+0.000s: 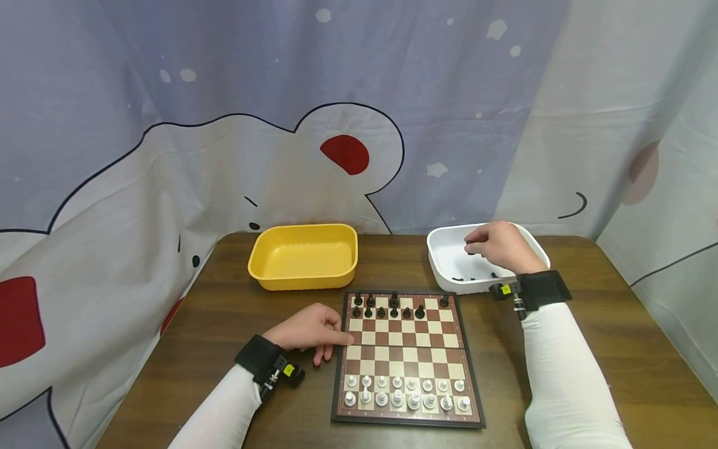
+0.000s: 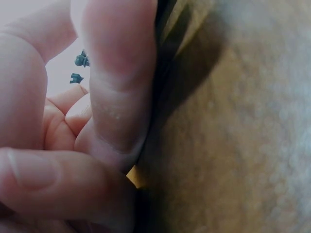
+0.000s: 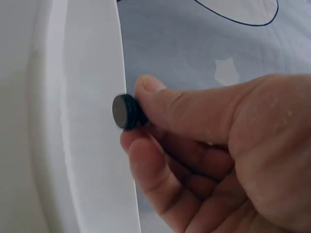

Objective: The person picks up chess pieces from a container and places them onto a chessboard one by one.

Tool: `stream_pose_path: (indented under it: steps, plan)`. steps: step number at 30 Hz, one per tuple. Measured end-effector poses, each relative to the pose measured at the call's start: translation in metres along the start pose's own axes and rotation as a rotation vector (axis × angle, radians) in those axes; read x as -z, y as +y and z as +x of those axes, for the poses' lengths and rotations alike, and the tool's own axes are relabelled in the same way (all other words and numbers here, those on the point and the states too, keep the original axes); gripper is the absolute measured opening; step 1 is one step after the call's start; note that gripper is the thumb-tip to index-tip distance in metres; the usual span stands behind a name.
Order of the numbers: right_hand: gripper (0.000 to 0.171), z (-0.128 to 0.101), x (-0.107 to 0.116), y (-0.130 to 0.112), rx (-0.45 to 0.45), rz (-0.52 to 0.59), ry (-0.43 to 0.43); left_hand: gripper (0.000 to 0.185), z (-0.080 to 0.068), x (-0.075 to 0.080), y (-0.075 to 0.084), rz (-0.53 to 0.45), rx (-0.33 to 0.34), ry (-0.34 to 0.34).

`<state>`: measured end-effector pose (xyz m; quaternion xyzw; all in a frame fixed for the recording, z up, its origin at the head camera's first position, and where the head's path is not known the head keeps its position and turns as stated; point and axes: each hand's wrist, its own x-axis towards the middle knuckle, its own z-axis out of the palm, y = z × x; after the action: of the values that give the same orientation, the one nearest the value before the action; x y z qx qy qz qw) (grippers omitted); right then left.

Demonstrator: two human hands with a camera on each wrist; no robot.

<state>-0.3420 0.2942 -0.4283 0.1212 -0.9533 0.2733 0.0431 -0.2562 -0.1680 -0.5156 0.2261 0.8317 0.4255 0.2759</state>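
Black chess piece (image 3: 127,111) sits pinched between thumb and fingers of the right hand (image 1: 501,247), held over the white tray (image 1: 443,269) behind the chessboard (image 1: 405,349). More dark pieces lie in that tray. Left hand (image 1: 310,330) rests on the wooden table (image 1: 191,349), fingers relaxed, touching the board's left edge, holding nothing

A chessboard (image 1: 406,358) chequered in brown and cream, framed in black, is seen at lower centre, with black pieces (image 1: 394,305) along its far rows and white pieces (image 1: 404,393) along its near rows. A yellow tub (image 1: 303,255) is shown at centre, a white tub (image 1: 449,274) to its right. The table (image 1: 617,349) is grained dark brown, and the curtain (image 1: 392,81) behind is lilac-grey with white flecks, a white shape outlined in black and red patches.
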Motion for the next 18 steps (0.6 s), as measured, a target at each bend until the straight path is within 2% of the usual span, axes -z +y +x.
stream_pose_path:
  steps: [8, 18]
  plan:
    - [0.025, 0.002, -0.004, -0.009, 0.082, 0.03, -0.027, 0.047, 0.0, 0.0, 0.0, -0.001, 0.0, -0.001]
    - [0.022, 0.001, -0.01, -0.026, 0.101, 0.094, -0.074, 0.047, 0.0, -0.001, 0.0, -0.002, -0.004, 0.001]
